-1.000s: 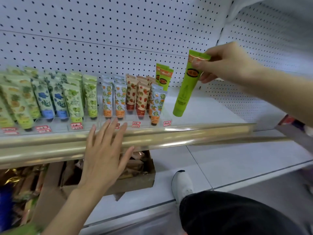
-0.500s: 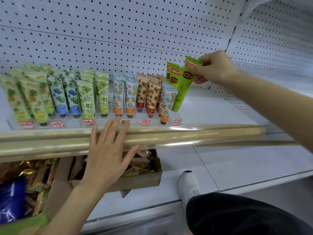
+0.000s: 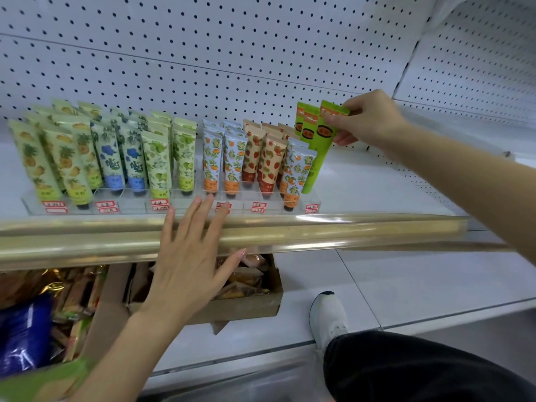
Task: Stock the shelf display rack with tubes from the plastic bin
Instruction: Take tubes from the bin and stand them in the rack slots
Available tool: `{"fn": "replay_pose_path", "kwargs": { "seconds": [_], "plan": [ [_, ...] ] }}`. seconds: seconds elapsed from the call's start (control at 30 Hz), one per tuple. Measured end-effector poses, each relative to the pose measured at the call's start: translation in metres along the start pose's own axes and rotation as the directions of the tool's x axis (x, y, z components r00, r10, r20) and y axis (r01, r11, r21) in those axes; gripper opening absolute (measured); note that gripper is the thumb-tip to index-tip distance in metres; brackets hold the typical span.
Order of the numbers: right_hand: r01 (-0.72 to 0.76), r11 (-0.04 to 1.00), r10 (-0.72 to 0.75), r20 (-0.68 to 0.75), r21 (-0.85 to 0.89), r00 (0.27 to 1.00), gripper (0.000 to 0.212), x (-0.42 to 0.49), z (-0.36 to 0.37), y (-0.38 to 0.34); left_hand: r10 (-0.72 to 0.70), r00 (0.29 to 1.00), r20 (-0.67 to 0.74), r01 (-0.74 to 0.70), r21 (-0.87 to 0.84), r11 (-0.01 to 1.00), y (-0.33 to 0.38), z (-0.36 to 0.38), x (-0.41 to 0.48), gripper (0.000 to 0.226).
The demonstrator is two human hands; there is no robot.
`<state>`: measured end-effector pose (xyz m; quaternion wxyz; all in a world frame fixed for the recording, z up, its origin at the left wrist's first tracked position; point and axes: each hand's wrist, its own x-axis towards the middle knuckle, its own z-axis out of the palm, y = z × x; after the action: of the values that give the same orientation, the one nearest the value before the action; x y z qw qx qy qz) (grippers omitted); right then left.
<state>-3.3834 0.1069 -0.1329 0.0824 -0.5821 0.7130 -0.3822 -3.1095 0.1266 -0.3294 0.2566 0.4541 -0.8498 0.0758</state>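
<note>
The right hand pinches the crimped top of a green tube, whose cap end is down at the right edge of the clear rack. It is the front one of three green tubes. Beyond that edge is open white shelf. The left hand, fingers spread and holding nothing, hovers over the gold shelf rail.

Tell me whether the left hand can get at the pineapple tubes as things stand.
Probably yes. The left hand is open and holds nothing, over the shelf rail; the pineapple tubes stand up front in the rack, left of the hand, with nothing between.
</note>
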Motion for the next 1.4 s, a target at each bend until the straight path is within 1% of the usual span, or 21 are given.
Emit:
{"fn": "replay_pose_path", "kwargs": {
  "seconds": [0.07,0.17,0.23,0.33,0.67,0.93,1.13,1.4],
  "plan": [
    [-0.001,1.000,0.001,0.006,-0.005,1.000,0.023,0.002,0.001,-0.001,0.005,1.000,0.000,-0.005,0.008,1.000,-0.001,0.001,0.000,0.072],
    [-0.001,1.000,0.001,0.008,-0.003,1.000,0.028,0.004,0.002,-0.001,0.023,1.000,0.008,-0.023,0.038,0.999,-0.002,0.002,0.000,0.072],
    [0.003,1.000,-0.003,0.013,0.003,1.000,0.026,0.004,0.003,-0.001,0.030,0.999,0.014,-0.031,0.048,0.998,-0.002,0.003,0.000,0.071],
    [0.001,1.000,-0.002,0.022,0.008,1.000,0.023,0.004,0.003,0.000,0.030,0.999,0.016,-0.031,0.050,0.998,-0.002,0.004,-0.001,0.070],
    [-0.074,0.997,0.073,0.051,0.024,0.996,0.028,0.004,0.009,0.012,0.033,0.999,0.014,-0.034,0.055,0.998,-0.003,0.004,0.000,0.070],
    [-0.071,0.997,0.069,0.053,0.032,0.996,0.028,0.002,0.008,0.004,0.029,1.000,0.006,-0.029,0.051,0.998,-0.003,0.003,0.000,0.070],
    [-0.066,0.997,0.064,0.048,0.029,0.997,0.019,0.001,0.009,0.005,0.028,1.000,0.008,-0.028,0.056,0.998,-0.002,0.003,0.000,0.071],
    [-0.084,0.995,0.082,0.038,0.054,0.996,0.019,-0.003,0.007,0.005,0.020,1.000,0.011,-0.020,0.060,0.998,-0.002,0.003,0.001,0.071]
  ]
}}
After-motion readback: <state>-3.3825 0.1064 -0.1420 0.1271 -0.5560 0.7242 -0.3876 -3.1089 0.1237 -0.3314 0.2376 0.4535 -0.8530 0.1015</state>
